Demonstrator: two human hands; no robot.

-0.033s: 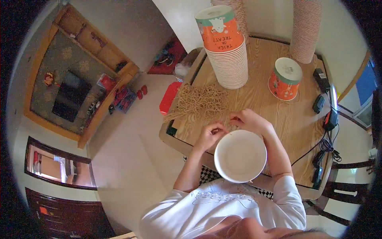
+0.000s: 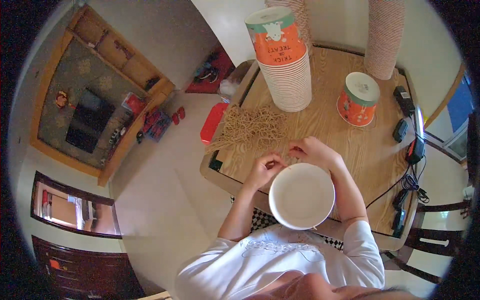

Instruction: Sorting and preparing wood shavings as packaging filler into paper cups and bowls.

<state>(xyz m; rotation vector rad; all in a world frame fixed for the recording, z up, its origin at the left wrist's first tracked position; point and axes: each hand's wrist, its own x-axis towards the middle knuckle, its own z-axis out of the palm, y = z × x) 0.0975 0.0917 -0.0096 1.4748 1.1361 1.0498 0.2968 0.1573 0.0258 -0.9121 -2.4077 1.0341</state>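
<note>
So the white paper tub (image 2: 301, 196) sat at the near edge of the wooden table (image 2: 345, 145), right in front of the person, open mouth facing up and nothing I could make out inside. Both hands were working at the far rim of it. The left hand (image 2: 264, 170) was at the tub's upper left, fingers pinched nearly closed on what looked like a thin tan string. The right hand (image 2: 312, 150) was just beyond the rim, fingers curled in. It probably had the other end of that string, but honestly I couldn't tell, it was too small to see.

Just past the tub, beyond the left hand, lay a messy pile of tan strings (image 2: 250, 127). Farther out from the tub stood a tall stack of orange tubs (image 2: 285, 65), with a second, plainer stack (image 2: 385, 40) far off to the right of it. One single orange tub with a lid (image 2: 358, 99) stood beyond the tub to the right. Black chargers and cables (image 2: 404, 100) ran along the table's right edge, well apart from the tub. A red thing (image 2: 212, 122) lay down on the floor beside the table, off to the left.
</note>
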